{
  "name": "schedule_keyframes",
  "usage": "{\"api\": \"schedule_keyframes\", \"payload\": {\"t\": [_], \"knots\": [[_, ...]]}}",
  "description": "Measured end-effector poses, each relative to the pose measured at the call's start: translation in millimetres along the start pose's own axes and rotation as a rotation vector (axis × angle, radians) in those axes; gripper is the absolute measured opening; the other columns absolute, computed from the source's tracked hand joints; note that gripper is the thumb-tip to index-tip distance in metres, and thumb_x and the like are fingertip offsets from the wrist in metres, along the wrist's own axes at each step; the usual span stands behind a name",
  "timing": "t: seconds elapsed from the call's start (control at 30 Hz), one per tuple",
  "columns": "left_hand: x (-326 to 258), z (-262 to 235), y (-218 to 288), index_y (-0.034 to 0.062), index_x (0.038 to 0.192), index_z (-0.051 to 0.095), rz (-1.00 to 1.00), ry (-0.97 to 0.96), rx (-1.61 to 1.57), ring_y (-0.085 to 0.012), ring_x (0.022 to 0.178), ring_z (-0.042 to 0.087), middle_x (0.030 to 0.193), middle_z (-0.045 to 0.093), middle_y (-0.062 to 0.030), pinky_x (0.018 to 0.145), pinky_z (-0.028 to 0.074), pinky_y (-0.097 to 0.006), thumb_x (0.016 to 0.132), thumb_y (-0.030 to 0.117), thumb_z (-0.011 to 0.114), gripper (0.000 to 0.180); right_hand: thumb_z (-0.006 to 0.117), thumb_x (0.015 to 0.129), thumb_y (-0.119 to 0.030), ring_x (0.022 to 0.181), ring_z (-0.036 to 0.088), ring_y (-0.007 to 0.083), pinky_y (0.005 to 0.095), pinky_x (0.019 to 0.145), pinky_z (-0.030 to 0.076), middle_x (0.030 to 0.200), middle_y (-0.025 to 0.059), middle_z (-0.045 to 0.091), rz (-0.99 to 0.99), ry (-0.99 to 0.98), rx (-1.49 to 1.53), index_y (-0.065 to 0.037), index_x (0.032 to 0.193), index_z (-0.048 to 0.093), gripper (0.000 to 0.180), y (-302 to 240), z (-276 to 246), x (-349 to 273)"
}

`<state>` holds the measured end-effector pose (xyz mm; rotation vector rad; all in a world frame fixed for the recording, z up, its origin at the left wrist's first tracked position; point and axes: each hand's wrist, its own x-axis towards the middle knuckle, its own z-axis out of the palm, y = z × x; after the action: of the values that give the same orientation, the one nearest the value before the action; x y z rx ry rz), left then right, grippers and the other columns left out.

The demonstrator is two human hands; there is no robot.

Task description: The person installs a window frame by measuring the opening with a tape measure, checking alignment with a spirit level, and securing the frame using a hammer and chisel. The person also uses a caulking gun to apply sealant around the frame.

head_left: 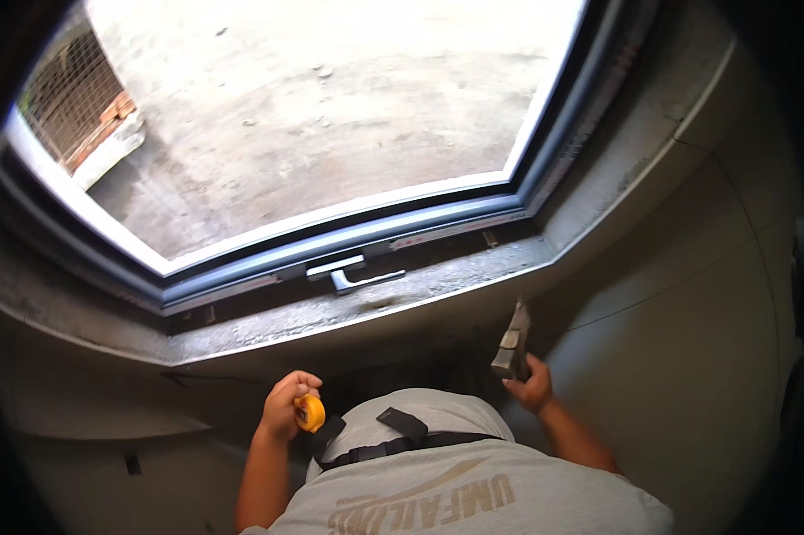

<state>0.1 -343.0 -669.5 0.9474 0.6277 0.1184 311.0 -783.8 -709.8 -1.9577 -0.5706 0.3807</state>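
The grey trowel-like tool [511, 343] sits in the right hand [532, 385], which is closed around its lower end. Its long axis runs from about six o'clock at the hand up to twelve o'clock, leaning slightly left, so the far tip lies close under the front edge of the concrete sill [366, 308]. I cannot tell whether tip and sill touch. Exactly what kind of tool it is stays unclear; it reads as a flat, dusty blade or block seen edge-on.

The left hand [288, 406] is curled shut on a small yellow tape measure [310, 413], which pokes out at the hand's three o'clock side. This hand hangs lower and further from the sill than the tool's tip, so the right hand is the nearer of the two to the ledge.

From the tool, the grey window handle [353, 275] lies at about ten o'clock, across the rough top of the sill. It sits level, pointing to three o'clock, on the dark window frame [241, 267]. Beyond the glass, at twelve o'clock, lies bare sandy ground [330, 107], with a wire mesh panel [67, 98] and some bricks at the far ten o'clock corner. The pale wall [687, 294] stands at the tool's three o'clock. A grey shirt [455, 481] with a dark strap fills six o'clock.
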Motion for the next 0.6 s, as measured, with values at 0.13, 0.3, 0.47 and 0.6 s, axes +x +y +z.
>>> {"api": "schedule_keyframes", "payload": {"t": [0.13, 0.3, 0.47, 0.6], "knots": [[13.0, -5.2, -15.0, -0.0044, 0.121, 0.065, -0.105, -0.089, -0.085, -0.0191, 0.082, 0.068, 0.101, 0.070, -0.0115, 0.078, 0.058, -0.031, 0.085, 0.004, 0.051, 0.039, 0.085, 0.081, -0.028, 0.075, 0.065, 0.0224, 0.0417, 0.072, 0.054, 0.082, 0.0128, 0.072, 0.418, -0.009, -0.228, 0.000, 0.101, 0.071, 0.037, 105.0, 1.0, -69.0], [32.7, -13.9, -32.0, 0.0003, 0.122, 0.067, -0.252, 0.052, 0.166, -0.0187, 0.084, 0.068, 0.101, 0.071, -0.0087, 0.080, 0.058, -0.031, 0.091, 0.000, 0.058, 0.032, 0.074, 0.092, -0.025, 0.076, 0.072, 0.0294, 0.0528, 0.072, 0.057, 0.089, 0.0148, 0.078, 0.670, 0.078, -0.225, -0.004, 0.103, 0.077, 0.024, 339.1, 23.5, -194.4], [39.3, -63.8, -76.9, 0.0008, 0.131, 0.066, -0.405, 0.167, 0.663, -0.0188, 0.098, 0.070, 0.108, 0.072, -0.0090, 0.085, 0.060, -0.035, 0.085, 0.012, 0.079, 0.049, 0.068, 0.097, -0.025, 0.098, 0.074, 0.0382, 0.0555, 0.087, 0.058, 0.112, 0.0220, 0.078, 0.848, -0.246, -0.457, -0.003, 0.113, 0.078, 0.029, 359.0, -6.1, -221.4], [30.1, -111.4, -128.9, -0.0026, 0.143, 0.062, -0.554, 0.129, 0.857, -0.0252, 0.105, 0.074, 0.121, 0.075, -0.0164, 0.091, 0.061, -0.037, 0.080, 0.016, 0.083, 0.069, 0.068, 0.097, -0.025, 0.101, 0.073, 0.0387, 0.0560, 0.089, 0.058, 0.115, 0.0224, 0.077, 0.861, -0.322, -0.469, -0.003, 0.115, 0.078, 0.030, 350.6, -8.1, -191.3]]}}
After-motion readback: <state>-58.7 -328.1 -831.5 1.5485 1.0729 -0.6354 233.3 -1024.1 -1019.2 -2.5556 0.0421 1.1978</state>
